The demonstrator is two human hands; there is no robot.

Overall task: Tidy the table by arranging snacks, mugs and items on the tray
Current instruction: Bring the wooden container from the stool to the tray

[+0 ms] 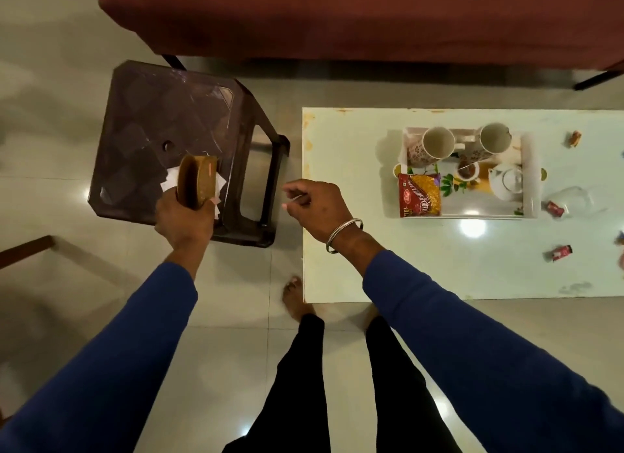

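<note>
My left hand (184,216) grips a brown wooden holder (197,180) with white paper slips, held over a dark plastic stool (175,115). My right hand (317,206) hovers at the white table's (371,256) left edge, fingers curled and pinching a thin white item. On the table sits a white floral tray (530,169). It holds two patterned mugs (435,143) (494,138), a red and yellow snack packet (420,194), a small bowl (467,172) and a white lidded pot (510,180).
Wrapped candies (555,208) (560,251) (574,138) lie loose on the table right of the tray, beside a clear glass (572,197). A maroon sofa (337,20) runs along the far side. My bare feet stand on the tiled floor by the table's near left corner.
</note>
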